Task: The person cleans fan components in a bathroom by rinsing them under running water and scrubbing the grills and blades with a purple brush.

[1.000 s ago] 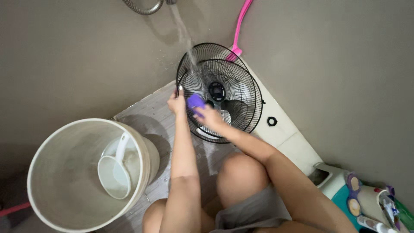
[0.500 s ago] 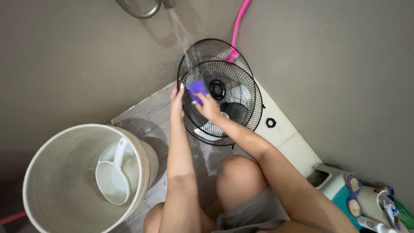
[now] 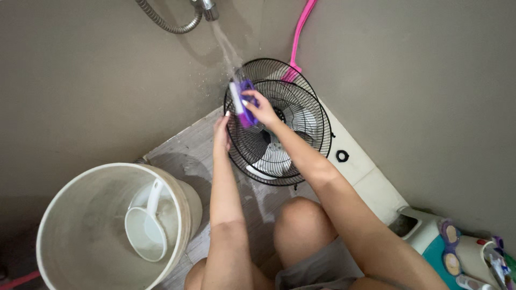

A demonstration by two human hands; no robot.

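Person crouched in a floor corner, knees near the bottom edge. Right hand (image 3: 262,109) closed around a purple sponge (image 3: 244,104), held up at the far-left rim of the black wire fan guard (image 3: 279,134), directly under the water stream (image 3: 226,48) running from the tap (image 3: 207,8) at the top. Left hand (image 3: 221,134) curled on the guard's left rim, gripping the wire and holding it tilted on edge against the wall corner. A second guard half sits just behind the first, touching it. Pink handle (image 3: 298,37) leans on the wall behind the guards. Metal hose (image 3: 169,21) loops left of the tap. Near left: big white bucket (image 3: 64,215) with a white plastic scoop (image 3: 144,228) lying inside. Small black ring (image 3: 342,156) on the white ledge, right of the guard.
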